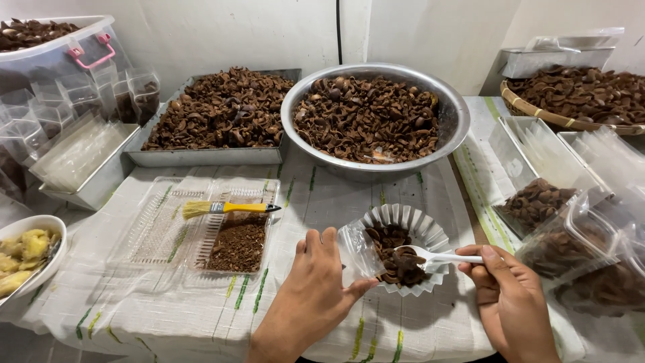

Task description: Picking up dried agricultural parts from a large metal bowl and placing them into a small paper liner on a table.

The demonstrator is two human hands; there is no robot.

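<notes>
My left hand (310,282) grips the rim of a clear fluted plastic cup (430,232), tilted toward me and partly filled with dark brown dried pieces (390,243). My right hand (512,296) holds a white plastic spoon (443,256) whose bowl rests inside the cup on the brown pieces. Both hands hover over the white cloth with green stripes (322,202) at the table's near edge.
A large metal bowl (443,94) and a metal tray (201,156) of brown pieces stand behind. A clear tray (154,222) holds a yellow brush (228,208) and brown crumbs. Stacked clear containers (74,114) stand left, more clear containers (571,195) and a woven basket (537,113) right. A white bowl (30,225) of yellow food sits at left.
</notes>
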